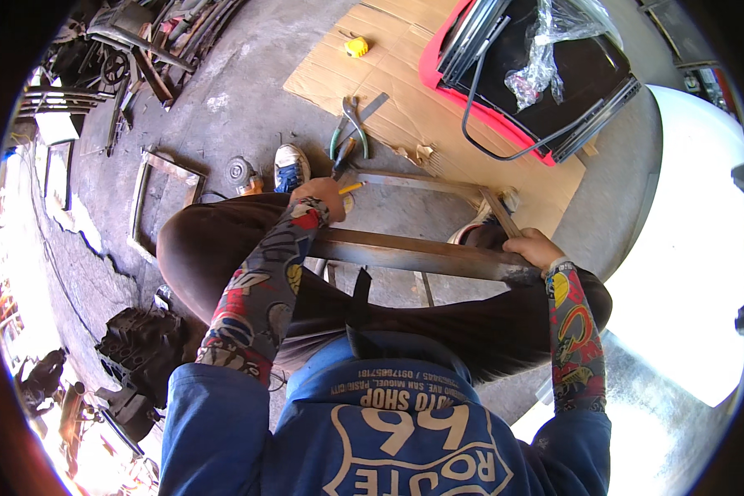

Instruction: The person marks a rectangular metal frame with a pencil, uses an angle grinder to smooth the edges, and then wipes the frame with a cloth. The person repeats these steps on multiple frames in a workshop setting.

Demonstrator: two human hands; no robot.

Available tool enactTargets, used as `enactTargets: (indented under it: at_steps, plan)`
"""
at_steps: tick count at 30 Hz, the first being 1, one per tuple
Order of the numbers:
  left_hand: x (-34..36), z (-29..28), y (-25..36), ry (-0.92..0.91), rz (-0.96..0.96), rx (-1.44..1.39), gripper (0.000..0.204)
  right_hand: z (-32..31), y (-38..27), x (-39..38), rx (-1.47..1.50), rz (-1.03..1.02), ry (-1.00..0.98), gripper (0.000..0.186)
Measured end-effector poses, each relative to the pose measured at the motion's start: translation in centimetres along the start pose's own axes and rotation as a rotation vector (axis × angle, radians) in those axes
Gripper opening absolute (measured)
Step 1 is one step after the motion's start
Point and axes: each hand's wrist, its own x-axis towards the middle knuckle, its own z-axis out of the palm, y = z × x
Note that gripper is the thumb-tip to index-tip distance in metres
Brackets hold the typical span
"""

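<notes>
A rectangular frame of brown, worn bars lies across my knees. My right hand is closed round its right corner, where a short side bar meets the long near bar. At the frame's left side, my left hand is closed with a yellow pencil sticking out to the right. Whether these fingers also grip the frame is hidden. Just beyond the left hand is a dark tool handle with an orange part. Beside it lie green-handled pliers and a flat metal ruler or blade.
Flattened cardboard covers the floor ahead, with a yellow tape measure on it. A red and black car seat lies far right. A white car panel stands right. At left are an angle grinder, another frame and scrap metal.
</notes>
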Motion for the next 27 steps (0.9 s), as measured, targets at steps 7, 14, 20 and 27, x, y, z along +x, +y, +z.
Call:
enactTargets:
  at_steps: [7, 14, 20, 27]
  plan:
    - [-0.7, -0.1, -1.9, 0.176, -0.105, 0.007, 0.049, 1.5, -2.0, -0.7, 0.078, -0.118, 0.081, 0.039]
    - [-0.6, 0.8, -3.1, 0.215, -0.155, -0.018, 0.049, 3.1, -4.1, -1.8, 0.354, -0.179, 0.158, 0.049]
    - [-2.0, 1.2, -4.4, 0.269, -0.197, -0.076, 0.051, 3.4, -5.3, -1.8, 0.224, -0.245, 0.232, 0.057]
    - [-3.3, 1.8, -6.6, 0.414, -0.291, -0.24, 0.055, 4.8, -5.8, -1.9, 0.386, -0.364, 0.185, 0.058]
